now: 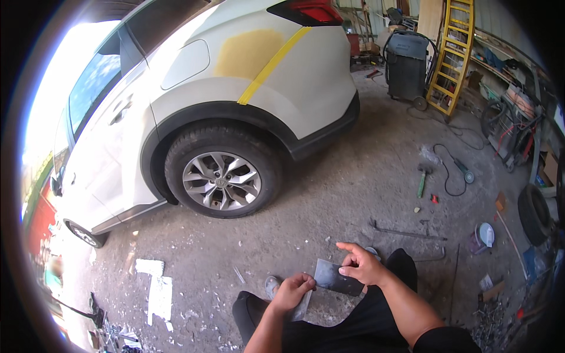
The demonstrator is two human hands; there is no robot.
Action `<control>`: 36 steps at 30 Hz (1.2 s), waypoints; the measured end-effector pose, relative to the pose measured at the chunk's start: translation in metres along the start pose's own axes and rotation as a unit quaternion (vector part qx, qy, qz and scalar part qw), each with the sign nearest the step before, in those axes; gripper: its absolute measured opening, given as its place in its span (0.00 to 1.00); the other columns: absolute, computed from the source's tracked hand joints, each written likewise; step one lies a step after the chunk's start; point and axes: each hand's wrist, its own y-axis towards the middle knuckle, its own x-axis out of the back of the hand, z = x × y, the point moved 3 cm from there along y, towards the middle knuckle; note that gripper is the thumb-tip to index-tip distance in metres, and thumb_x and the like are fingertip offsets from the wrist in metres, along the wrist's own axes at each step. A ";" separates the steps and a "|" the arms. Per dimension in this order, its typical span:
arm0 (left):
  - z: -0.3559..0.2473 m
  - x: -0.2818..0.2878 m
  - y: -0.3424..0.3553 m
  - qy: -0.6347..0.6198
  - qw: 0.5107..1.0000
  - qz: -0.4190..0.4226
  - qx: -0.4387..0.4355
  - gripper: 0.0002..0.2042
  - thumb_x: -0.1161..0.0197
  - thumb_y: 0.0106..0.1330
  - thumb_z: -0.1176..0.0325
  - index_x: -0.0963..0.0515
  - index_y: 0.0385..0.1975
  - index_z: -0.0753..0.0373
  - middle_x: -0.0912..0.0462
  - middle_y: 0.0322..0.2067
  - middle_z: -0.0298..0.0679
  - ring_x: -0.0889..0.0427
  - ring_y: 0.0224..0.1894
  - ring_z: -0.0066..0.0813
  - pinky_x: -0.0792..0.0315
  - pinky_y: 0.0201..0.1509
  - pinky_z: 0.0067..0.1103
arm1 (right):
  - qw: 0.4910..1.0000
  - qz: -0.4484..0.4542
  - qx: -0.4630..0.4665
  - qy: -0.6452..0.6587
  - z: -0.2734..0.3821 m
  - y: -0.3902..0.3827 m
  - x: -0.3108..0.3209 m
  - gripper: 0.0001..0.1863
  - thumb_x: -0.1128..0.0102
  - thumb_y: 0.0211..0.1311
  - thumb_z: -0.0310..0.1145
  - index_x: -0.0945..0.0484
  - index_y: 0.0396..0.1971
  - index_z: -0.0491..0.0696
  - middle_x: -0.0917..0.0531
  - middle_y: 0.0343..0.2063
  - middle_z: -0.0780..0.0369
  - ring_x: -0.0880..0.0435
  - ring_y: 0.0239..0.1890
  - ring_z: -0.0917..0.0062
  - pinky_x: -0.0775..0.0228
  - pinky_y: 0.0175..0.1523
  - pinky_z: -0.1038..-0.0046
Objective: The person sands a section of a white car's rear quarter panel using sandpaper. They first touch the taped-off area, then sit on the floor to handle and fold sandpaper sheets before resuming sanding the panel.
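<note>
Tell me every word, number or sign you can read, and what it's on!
There are no words or numbers I can read.
Silver spoked metal wheel: a small centre emblem, no readable word.
Round pale-topped tub: any label is too small.
Dark grey rectangular sheet: no writing visible.

At ten o'clock the car (pixel 182 97) wears smooth, glossy white paint; toward twelve, a matt tan patch (pixel 250 52) sits beside yellow tape (pixel 273 66). Near nine, the wheel (pixel 221 181) shows shiny silver metal inside a dull black rubber tyre (pixel 271 176). The floor (pixel 347 176) looks like rough, dusty concrete. At five, the thin sheet (pixel 335 279) has a dull, dark grey face; white paper (pixel 160 297) lies between seven and eight.
</note>
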 end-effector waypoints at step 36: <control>0.028 0.005 0.014 -0.107 0.994 -0.014 0.007 0.11 0.40 0.65 0.62 0.21 0.26 0.64 0.21 0.25 0.31 0.27 0.31 0.18 0.32 0.39 0.18 | 0.987 -0.159 0.009 -0.009 -0.040 -0.014 -0.043 0.38 0.42 0.53 0.17 0.45 0.64 0.46 0.30 0.29 0.68 0.31 0.29 0.85 0.34 0.36 0.82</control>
